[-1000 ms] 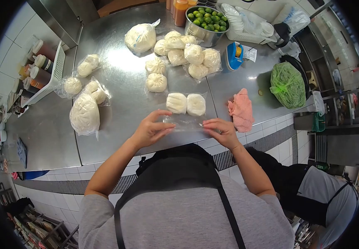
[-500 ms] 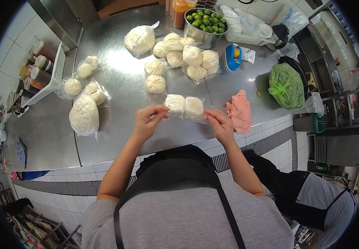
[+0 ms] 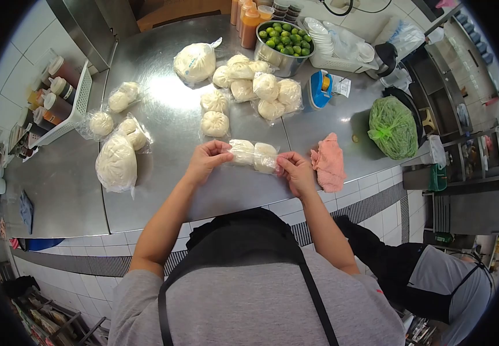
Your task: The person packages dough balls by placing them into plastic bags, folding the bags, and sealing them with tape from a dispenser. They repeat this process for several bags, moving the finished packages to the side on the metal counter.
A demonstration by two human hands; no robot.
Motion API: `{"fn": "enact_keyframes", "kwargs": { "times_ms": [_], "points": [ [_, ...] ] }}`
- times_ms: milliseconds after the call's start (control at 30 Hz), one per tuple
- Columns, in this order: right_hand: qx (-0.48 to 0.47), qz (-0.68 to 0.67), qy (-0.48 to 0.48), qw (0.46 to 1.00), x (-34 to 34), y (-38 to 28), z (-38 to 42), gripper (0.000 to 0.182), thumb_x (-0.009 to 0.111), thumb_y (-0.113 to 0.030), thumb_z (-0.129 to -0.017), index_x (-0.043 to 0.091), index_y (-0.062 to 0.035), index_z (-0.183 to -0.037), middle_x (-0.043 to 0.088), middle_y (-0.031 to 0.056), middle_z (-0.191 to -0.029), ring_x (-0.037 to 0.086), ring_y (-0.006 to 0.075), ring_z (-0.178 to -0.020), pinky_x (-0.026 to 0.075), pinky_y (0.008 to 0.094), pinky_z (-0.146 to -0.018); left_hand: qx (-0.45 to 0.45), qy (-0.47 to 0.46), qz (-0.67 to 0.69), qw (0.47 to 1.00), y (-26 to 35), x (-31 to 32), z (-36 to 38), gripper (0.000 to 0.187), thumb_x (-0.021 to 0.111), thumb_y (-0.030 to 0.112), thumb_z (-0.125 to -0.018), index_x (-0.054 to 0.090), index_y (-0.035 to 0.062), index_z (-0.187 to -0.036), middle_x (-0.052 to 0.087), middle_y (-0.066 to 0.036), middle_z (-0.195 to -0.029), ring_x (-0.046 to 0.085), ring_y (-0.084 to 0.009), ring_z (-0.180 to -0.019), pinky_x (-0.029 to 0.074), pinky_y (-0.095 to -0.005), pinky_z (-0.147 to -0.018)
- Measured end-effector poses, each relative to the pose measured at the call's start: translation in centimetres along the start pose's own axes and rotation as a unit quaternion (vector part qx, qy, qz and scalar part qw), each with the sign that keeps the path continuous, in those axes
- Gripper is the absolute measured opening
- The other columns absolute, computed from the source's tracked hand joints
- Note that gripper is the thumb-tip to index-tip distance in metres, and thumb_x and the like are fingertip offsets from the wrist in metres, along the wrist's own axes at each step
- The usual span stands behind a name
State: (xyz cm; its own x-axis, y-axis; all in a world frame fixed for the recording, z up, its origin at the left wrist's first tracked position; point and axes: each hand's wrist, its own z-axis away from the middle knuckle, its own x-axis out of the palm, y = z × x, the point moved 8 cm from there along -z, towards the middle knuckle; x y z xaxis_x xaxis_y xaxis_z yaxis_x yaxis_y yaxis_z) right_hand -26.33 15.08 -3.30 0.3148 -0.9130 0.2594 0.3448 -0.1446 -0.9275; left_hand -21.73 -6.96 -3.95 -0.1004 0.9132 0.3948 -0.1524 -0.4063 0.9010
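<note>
Two white steamed buns side by side in a clear plastic bag are held between my hands, just above the steel table's near part. My left hand pinches the bag's left end. My right hand pinches its right end, thumb and fingers pressed together. Beyond them lies another bagged pair of buns, pleated side up. Further back is a cluster of bagged buns, and behind it a large round plastic-wrapped bun.
At left lie more bagged buns. A pink cloth is right of my right hand. A pot of limes, a blue-and-white tape dispenser and a green bag of vegetables stand further off. A co-worker is behind at right.
My right hand has moved slightly left and down, tilting the bagged buns with their right end lower. My left hand keeps its pinch and has shifted little.
</note>
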Motion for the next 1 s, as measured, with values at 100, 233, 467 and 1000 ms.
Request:
{"fn": "enact_keyframes", "kwargs": {
  "times_ms": [100,233,467,1000],
  "points": [
    [0.047,-0.087,0.04,0.994,-0.4,1.4,0.1,0.01,0.062,-0.009,-0.083,0.058,-0.0004,-0.085,0.059,0.005,-0.07,0.055,0.0127,-0.061,0.046,0.0247,-0.058,0.01,0.109,0.062,0.992,-1.0,-0.5,0.1,0.008,0.065,0.009,-0.082,0.061,0.0019,-0.083,0.063,-0.003,-0.079,0.056,-0.0069,-0.069,0.044,-0.0192,-0.065],
    [0.064,-0.051,0.065,0.995,-0.2,1.6,0.8,0.013,0.062,-0.01,-0.083,0.056,0.001,-0.081,0.058,0.0075,-0.066,0.054,0.0146,-0.056,0.046,0.0265,-0.052,0.04,0.152,-0.024,0.987,-0.7,-0.4,0.1,0.013,0.063,0.014,-0.083,0.059,0.0021,-0.078,0.062,-0.002,-0.075,0.054,-0.0071,-0.064,0.043,-0.0203,-0.058],
    [0.103,0.004,0.053,0.993,2.3,2.6,1.3,0.021,0.065,-0.017,-0.082,0.052,-0.001,-0.079,0.059,0.0085,-0.062,0.058,0.0147,-0.05,0.048,0.025,-0.044,0.174,0.288,-0.421,0.843,4.9,-0.1,3.0,0.017,0.063,0.015,-0.081,0.056,0.0011,-0.09,0.059,-0.01,-0.083,0.055,-0.0195,-0.071,0.044,-0.0312,-0.065],
    [-0.14,-0.006,0.344,0.928,-13.2,-11.2,-11.3,0.015,0.06,-0.02,-0.084,0.058,-0.0071,-0.091,0.048,-0.0015,-0.064,0.042,0.0067,-0.044,0.033,0.0223,-0.036,0.163,0.16,-0.641,0.733,2.6,5.3,3.2,0.092,0.068,0.046,-0.07,0.027,-0.0075,-0.133,0.034,-0.025,-0.136,0.03,-0.0365,-0.128,0.017,-0.0547,-0.103]
  ]
}}
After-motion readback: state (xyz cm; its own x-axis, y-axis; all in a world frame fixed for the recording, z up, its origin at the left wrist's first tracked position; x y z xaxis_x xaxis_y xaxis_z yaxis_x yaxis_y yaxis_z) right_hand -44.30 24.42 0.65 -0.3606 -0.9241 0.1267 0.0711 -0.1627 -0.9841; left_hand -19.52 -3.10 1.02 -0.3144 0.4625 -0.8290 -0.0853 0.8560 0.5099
